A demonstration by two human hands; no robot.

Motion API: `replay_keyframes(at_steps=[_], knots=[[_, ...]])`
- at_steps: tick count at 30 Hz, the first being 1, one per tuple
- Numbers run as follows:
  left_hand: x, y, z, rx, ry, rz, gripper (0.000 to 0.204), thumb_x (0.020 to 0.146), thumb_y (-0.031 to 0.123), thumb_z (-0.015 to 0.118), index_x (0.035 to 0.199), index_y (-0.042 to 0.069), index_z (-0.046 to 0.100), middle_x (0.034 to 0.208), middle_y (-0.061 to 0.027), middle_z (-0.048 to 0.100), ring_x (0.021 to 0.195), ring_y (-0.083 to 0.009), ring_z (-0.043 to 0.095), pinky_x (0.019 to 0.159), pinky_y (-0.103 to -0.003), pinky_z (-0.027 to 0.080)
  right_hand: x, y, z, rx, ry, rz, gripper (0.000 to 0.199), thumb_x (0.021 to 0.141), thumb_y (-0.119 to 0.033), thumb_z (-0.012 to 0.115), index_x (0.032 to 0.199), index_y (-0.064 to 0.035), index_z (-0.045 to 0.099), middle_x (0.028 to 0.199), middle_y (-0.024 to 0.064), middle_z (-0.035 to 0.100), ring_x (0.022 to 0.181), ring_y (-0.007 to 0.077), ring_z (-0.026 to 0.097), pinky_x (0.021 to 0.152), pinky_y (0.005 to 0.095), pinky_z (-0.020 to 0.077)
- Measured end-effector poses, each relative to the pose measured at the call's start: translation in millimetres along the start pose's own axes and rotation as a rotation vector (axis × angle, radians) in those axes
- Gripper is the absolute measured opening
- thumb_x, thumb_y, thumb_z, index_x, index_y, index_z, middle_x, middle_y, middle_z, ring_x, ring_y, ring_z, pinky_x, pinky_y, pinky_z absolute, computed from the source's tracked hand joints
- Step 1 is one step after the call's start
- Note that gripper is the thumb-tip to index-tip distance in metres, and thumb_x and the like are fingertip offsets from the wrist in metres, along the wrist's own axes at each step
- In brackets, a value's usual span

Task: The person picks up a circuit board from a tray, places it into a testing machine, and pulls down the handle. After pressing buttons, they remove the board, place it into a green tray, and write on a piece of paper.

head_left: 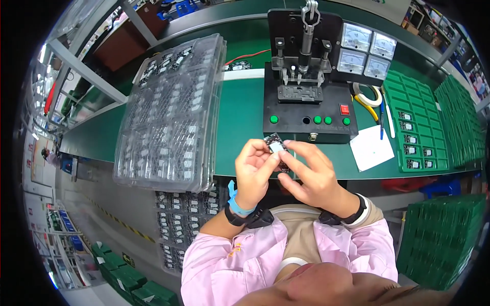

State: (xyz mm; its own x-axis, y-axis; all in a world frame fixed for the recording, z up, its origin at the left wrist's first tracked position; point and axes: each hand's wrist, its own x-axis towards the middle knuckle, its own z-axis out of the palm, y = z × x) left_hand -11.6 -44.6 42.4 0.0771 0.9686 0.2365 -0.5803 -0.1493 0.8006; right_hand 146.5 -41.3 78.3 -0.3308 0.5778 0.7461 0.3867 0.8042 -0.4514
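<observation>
A small black circuit board [276,146] with a white square part on it is held up between my hands, in front of the test fixture. My left hand [253,171] is closed on its left side, thumb over the face. From the right, my right hand [317,176] pinches its edge with the index finger and thumb. Straight beyond them stands the black test fixture [311,113], with green buttons, a red switch and a metal toggle clamp [307,38]. Its board nest [300,93] sits beneath the clamp's press plate.
Stacked clear plastic trays [166,115] of boards stand at the left. On the right, a green tray [431,132] holds several boards near a white paper [371,148], yellow-handled pliers [367,108] and tape [368,92]. Panel meters [365,51] adjoin the fixture; green trays [441,239] are stacked lower right.
</observation>
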Motion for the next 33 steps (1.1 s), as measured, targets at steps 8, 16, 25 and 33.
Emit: replay_keyframes(at_steps=[8,16,25,33], knots=[[18,-1,-6,0.093,-0.298,-0.389,0.032,0.092,0.005,0.058,0.122,-0.005,0.053,0.108,-0.0115,0.063,0.096,-0.0144,0.061,0.085,-0.027,0.050,-4,33,-26,-0.098,-0.145,-0.355,0.034,0.070,0.000,0.070,0.104,-0.0008,0.067,0.102,0.0146,0.068,0.095,0.0296,0.065,0.075,0.0365,0.0534],[29,-4,-17,1.475,-0.198,0.576,0.050,0.085,0.010,0.062,0.132,0.001,0.048,0.139,-0.0210,0.044,0.126,-0.0338,0.045,0.101,-0.043,0.038,43,104,-4,-0.641,-0.009,-0.131,0.026,0.073,0.002,0.061,0.099,0.0001,0.067,0.101,0.0110,0.069,0.092,0.0255,0.067,0.077,0.0330,0.0537],[28,-29,-35,1.532,-0.313,0.505,0.064,0.081,0.010,0.064,0.140,0.008,0.040,0.149,-0.0183,0.031,0.135,-0.0356,0.032,0.103,-0.050,0.032,46,108,10,-0.776,-0.133,-0.071,0.032,0.074,0.000,0.058,0.105,0.0003,0.065,0.105,0.0132,0.068,0.099,0.0258,0.065,0.081,0.0344,0.0532],[26,-29,-37,1.513,-0.308,0.529,0.069,0.075,0.005,0.069,0.138,0.005,0.042,0.147,-0.0198,0.032,0.134,-0.0381,0.033,0.105,-0.047,0.033,40,90,-17,-0.542,-0.242,0.024,0.035,0.082,-0.008,0.061,0.116,0.0003,0.060,0.117,0.0158,0.063,0.111,0.0286,0.059,0.091,0.0383,0.0461]])
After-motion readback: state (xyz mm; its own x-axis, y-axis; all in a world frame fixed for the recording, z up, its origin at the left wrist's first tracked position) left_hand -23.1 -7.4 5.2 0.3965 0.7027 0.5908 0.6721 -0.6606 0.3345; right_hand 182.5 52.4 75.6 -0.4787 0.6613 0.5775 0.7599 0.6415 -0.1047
